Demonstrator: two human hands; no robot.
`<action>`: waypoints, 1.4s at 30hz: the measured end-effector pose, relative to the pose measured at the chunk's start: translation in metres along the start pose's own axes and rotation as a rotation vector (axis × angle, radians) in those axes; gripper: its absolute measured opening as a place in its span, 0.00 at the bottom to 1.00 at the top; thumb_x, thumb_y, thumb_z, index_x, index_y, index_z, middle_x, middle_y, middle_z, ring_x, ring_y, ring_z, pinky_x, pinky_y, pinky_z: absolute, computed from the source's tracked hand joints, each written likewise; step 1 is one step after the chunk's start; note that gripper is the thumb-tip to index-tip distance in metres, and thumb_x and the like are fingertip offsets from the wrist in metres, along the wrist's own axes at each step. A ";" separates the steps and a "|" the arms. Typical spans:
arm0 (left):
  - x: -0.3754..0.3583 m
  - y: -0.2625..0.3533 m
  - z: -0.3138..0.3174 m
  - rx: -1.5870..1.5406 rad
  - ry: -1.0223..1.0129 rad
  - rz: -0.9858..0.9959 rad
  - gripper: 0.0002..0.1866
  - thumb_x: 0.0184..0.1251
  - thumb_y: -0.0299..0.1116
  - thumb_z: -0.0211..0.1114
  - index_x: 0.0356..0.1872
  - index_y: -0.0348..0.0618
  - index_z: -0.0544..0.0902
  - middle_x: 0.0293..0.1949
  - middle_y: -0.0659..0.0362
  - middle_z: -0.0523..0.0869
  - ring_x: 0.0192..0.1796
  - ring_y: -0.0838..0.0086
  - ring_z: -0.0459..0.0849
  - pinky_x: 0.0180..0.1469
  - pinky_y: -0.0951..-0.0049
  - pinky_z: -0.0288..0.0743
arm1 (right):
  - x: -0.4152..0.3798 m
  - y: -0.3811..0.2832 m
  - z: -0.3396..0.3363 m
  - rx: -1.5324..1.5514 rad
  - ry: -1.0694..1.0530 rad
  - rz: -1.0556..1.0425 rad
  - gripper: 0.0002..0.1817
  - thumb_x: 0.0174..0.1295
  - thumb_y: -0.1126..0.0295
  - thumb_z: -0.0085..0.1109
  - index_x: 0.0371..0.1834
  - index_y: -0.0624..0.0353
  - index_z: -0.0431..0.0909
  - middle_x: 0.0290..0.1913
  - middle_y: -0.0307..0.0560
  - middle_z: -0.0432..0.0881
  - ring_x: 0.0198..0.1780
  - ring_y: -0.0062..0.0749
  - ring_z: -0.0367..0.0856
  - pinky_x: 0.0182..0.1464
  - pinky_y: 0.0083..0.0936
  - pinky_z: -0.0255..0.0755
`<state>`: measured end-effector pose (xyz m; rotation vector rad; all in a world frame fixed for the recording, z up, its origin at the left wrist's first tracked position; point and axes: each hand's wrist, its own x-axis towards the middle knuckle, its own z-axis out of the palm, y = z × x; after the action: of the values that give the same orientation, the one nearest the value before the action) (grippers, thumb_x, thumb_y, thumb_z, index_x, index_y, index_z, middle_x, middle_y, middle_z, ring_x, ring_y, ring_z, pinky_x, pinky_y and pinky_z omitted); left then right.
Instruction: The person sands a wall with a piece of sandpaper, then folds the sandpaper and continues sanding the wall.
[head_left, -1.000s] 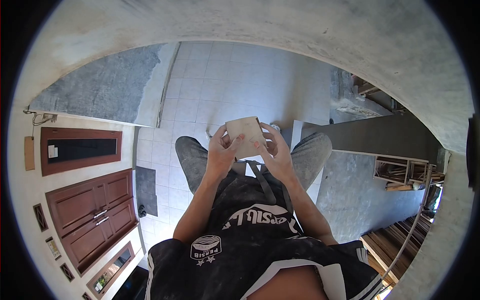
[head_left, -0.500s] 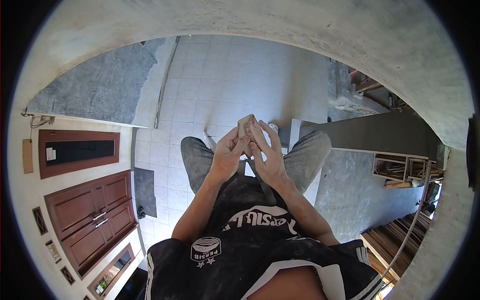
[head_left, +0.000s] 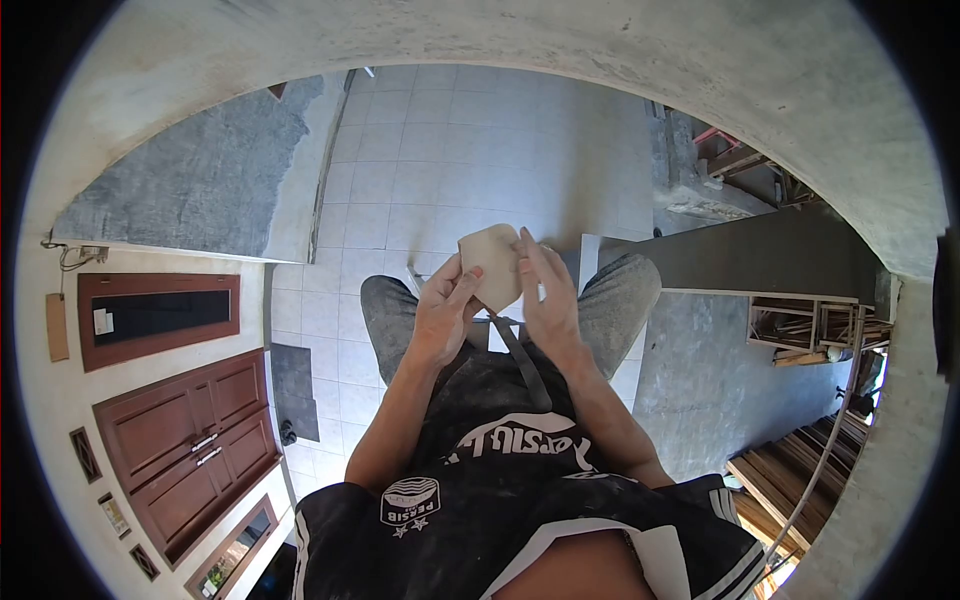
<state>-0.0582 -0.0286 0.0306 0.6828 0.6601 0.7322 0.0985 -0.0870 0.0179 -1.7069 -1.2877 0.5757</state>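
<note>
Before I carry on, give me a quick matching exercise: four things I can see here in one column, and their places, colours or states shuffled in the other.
1. sheet
2. double door
3. shirt
4. planks

A. black with white lettering
B. piled at the picture's lower right
C. held in the left hand, with the right hand at its edge
D. reddish brown and closed

Right pairs: 1-C, 2-D, 3-A, 4-B

We see black and white against pale grey and reddish brown.
We note a plain beige sheet (head_left: 493, 262), a black shirt (head_left: 500, 500) with white lettering (head_left: 528, 440) and white-striped sleeves (head_left: 738, 562), grey trousers (head_left: 615, 300), a pale floor (head_left: 420, 185) patterned in a grid, and reddish-brown doors (head_left: 155, 430).
</note>
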 end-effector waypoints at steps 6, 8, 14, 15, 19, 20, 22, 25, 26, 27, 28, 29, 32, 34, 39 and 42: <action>0.003 -0.007 0.004 0.052 0.110 -0.003 0.20 0.79 0.32 0.55 0.65 0.30 0.71 0.51 0.55 0.84 0.49 0.76 0.84 0.50 0.73 0.79 | 0.002 -0.001 -0.015 0.065 -0.041 -0.009 0.21 0.71 0.70 0.56 0.65 0.63 0.74 0.56 0.57 0.81 0.59 0.46 0.80 0.61 0.37 0.73; 0.004 -0.010 0.005 0.056 0.130 -0.003 0.21 0.78 0.30 0.57 0.65 0.30 0.71 0.50 0.55 0.85 0.47 0.77 0.85 0.48 0.75 0.80 | 0.003 -0.004 -0.017 0.025 -0.071 -0.027 0.22 0.70 0.69 0.58 0.66 0.62 0.74 0.57 0.56 0.80 0.59 0.45 0.80 0.60 0.36 0.74; 0.003 -0.018 0.004 0.193 0.123 0.006 0.22 0.74 0.26 0.60 0.66 0.29 0.71 0.49 0.54 0.87 0.45 0.78 0.86 0.45 0.78 0.82 | 0.000 0.006 -0.010 0.063 -0.063 -0.158 0.21 0.65 0.69 0.65 0.61 0.59 0.78 0.58 0.53 0.81 0.59 0.43 0.80 0.59 0.32 0.74; 0.002 -0.016 0.006 0.191 0.113 0.014 0.22 0.75 0.25 0.60 0.66 0.28 0.70 0.50 0.53 0.87 0.46 0.78 0.86 0.47 0.78 0.81 | 0.000 0.001 -0.010 0.061 -0.056 -0.176 0.20 0.64 0.69 0.65 0.60 0.59 0.80 0.58 0.53 0.81 0.58 0.43 0.81 0.59 0.32 0.75; 0.001 -0.010 0.013 0.185 0.099 0.052 0.24 0.76 0.26 0.59 0.68 0.26 0.66 0.51 0.50 0.87 0.48 0.77 0.86 0.50 0.79 0.81 | 0.005 -0.013 -0.015 0.011 0.001 -0.138 0.16 0.66 0.71 0.63 0.56 0.60 0.81 0.57 0.51 0.82 0.55 0.43 0.83 0.57 0.35 0.77; 0.001 -0.008 0.013 0.165 0.091 0.045 0.25 0.76 0.26 0.59 0.69 0.27 0.65 0.51 0.50 0.87 0.49 0.77 0.86 0.50 0.79 0.81 | 0.007 -0.009 -0.019 -0.008 -0.013 -0.132 0.16 0.66 0.71 0.63 0.56 0.61 0.81 0.56 0.51 0.82 0.55 0.44 0.83 0.57 0.35 0.77; 0.001 -0.007 0.013 0.126 0.074 0.031 0.27 0.76 0.26 0.58 0.71 0.27 0.63 0.51 0.49 0.87 0.49 0.76 0.86 0.50 0.78 0.81 | 0.010 0.000 -0.026 -0.041 -0.016 -0.126 0.15 0.66 0.71 0.62 0.56 0.61 0.82 0.55 0.52 0.83 0.54 0.44 0.84 0.56 0.35 0.77; 0.000 -0.006 0.013 0.113 0.057 -0.006 0.26 0.77 0.27 0.58 0.71 0.28 0.64 0.52 0.48 0.87 0.49 0.75 0.86 0.51 0.77 0.81 | 0.013 0.010 -0.029 -0.057 0.033 -0.103 0.14 0.68 0.71 0.60 0.55 0.61 0.82 0.55 0.54 0.83 0.54 0.42 0.84 0.55 0.32 0.77; 0.000 -0.007 0.012 0.134 0.077 0.004 0.25 0.77 0.27 0.58 0.70 0.28 0.65 0.52 0.48 0.87 0.50 0.75 0.86 0.51 0.77 0.80 | 0.014 0.010 -0.028 -0.043 0.055 -0.082 0.14 0.69 0.70 0.60 0.54 0.61 0.82 0.55 0.54 0.84 0.54 0.42 0.84 0.56 0.32 0.77; 0.002 -0.009 0.013 0.154 0.095 0.016 0.25 0.77 0.27 0.58 0.70 0.28 0.66 0.52 0.48 0.87 0.50 0.75 0.86 0.52 0.77 0.80 | 0.015 0.010 -0.028 -0.029 0.077 -0.062 0.13 0.70 0.70 0.59 0.54 0.61 0.82 0.54 0.54 0.84 0.54 0.42 0.85 0.56 0.31 0.77; 0.004 -0.011 0.014 0.174 0.113 0.027 0.24 0.77 0.27 0.57 0.69 0.28 0.67 0.52 0.49 0.87 0.50 0.75 0.86 0.52 0.77 0.80 | 0.014 0.007 -0.026 0.020 0.111 -0.089 0.12 0.70 0.70 0.58 0.53 0.62 0.82 0.54 0.54 0.84 0.54 0.42 0.85 0.56 0.31 0.77; 0.005 -0.015 0.014 0.218 0.144 0.048 0.23 0.77 0.26 0.57 0.69 0.28 0.68 0.53 0.49 0.86 0.51 0.75 0.86 0.53 0.77 0.80 | 0.011 0.001 -0.020 0.069 0.147 -0.116 0.11 0.70 0.71 0.58 0.52 0.62 0.83 0.54 0.55 0.85 0.54 0.42 0.85 0.56 0.31 0.77; 0.008 -0.021 0.018 0.302 0.185 0.116 0.22 0.77 0.26 0.56 0.68 0.28 0.70 0.55 0.49 0.85 0.52 0.75 0.85 0.56 0.76 0.79 | 0.000 -0.023 -0.008 0.169 0.150 -0.117 0.10 0.67 0.75 0.60 0.49 0.65 0.83 0.56 0.57 0.83 0.55 0.46 0.84 0.58 0.33 0.77; 0.005 -0.019 0.022 0.294 0.149 0.164 0.21 0.77 0.25 0.56 0.67 0.28 0.70 0.56 0.51 0.84 0.53 0.75 0.84 0.58 0.75 0.79 | -0.007 -0.028 0.002 0.169 0.164 -0.150 0.10 0.65 0.77 0.62 0.49 0.66 0.83 0.57 0.57 0.83 0.57 0.48 0.83 0.60 0.34 0.77; 0.003 -0.020 0.019 0.039 0.031 0.113 0.21 0.79 0.30 0.53 0.67 0.31 0.70 0.55 0.54 0.82 0.53 0.74 0.84 0.55 0.73 0.80 | -0.011 -0.015 0.023 0.021 0.300 -0.349 0.11 0.61 0.77 0.66 0.47 0.64 0.84 0.56 0.52 0.83 0.60 0.46 0.81 0.59 0.35 0.76; 0.000 -0.016 0.020 -0.038 0.003 0.100 0.21 0.81 0.33 0.51 0.68 0.32 0.69 0.54 0.54 0.82 0.54 0.72 0.83 0.56 0.71 0.79 | -0.009 -0.017 0.020 -0.060 0.313 -0.404 0.11 0.60 0.76 0.67 0.46 0.62 0.84 0.56 0.51 0.83 0.59 0.46 0.82 0.58 0.35 0.75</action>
<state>-0.0375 -0.0439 0.0310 0.6838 0.6162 0.8362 0.0706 -0.0869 0.0211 -1.4557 -1.3757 0.0316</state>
